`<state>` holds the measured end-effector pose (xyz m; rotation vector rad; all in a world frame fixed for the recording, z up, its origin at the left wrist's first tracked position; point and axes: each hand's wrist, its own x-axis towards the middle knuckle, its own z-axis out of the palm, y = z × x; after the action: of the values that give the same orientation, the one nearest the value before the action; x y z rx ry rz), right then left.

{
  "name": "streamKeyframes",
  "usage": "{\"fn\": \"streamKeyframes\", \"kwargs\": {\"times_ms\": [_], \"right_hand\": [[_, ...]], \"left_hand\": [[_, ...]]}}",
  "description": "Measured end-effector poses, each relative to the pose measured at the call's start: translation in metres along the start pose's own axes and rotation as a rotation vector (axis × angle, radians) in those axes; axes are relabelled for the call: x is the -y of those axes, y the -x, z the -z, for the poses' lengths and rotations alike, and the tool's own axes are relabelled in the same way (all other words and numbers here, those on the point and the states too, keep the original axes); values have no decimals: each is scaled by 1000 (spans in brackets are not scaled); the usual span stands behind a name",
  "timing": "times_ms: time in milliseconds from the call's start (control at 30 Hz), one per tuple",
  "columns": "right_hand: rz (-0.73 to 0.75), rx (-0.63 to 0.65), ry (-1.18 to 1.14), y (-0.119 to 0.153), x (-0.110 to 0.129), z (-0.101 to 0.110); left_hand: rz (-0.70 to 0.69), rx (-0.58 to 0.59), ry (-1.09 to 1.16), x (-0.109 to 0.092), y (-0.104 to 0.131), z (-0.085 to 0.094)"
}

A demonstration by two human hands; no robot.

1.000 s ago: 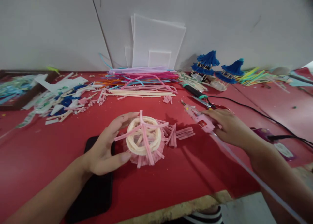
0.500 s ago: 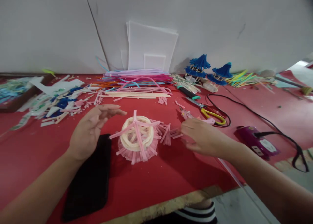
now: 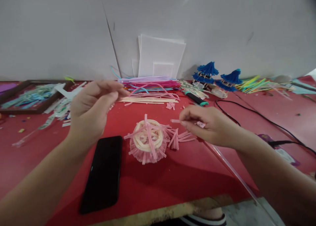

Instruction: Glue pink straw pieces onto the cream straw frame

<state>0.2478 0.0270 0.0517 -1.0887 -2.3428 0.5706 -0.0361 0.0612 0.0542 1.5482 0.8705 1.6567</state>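
My right hand pinches a short pink strip between thumb and forefinger, its free end pointing left. Up on the left is my left hand, thumb pressed toward the bent fingers; whatever they pinch, if anything, is hidden. Between and below the hands sits a small round craft piece, with cream rings on top, pink strips crossing over them and a pink fringe around. Short pink strips lie in a loose pile against its right side.
A black phone lies front left. Coloured stems and white sheets are at the back. Two blue-roofed models stand back right, near a green-and-black handle. A clear rod crosses the front edge; a black cable runs right.
My right hand has lifted off the table by the pliers with a pink strip in its fingers. My left hand has risen and its thumb has closed toward the fingers. The view has shifted.
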Motion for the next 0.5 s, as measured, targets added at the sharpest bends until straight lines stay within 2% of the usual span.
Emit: {"fn": "streamKeyframes", "kwargs": {"times_ms": [33,100,167,267,500], "right_hand": [[37,-86,-82,-6,7,1],[100,-225,-225,-18,22,1],[138,-322,-313,-27,36,-2],[165,-430,-319,-35,50,-8],[217,-495,-268,-39,45,-16]], "left_hand": [[-31,45,-57,-11,-2,-4],[-135,265,-409,-33,-2,-11],[-221,439,-570,-50,-1,-18],[-264,433,-617,-59,3,-26],[-385,391,-644,-45,0,-25]]}}
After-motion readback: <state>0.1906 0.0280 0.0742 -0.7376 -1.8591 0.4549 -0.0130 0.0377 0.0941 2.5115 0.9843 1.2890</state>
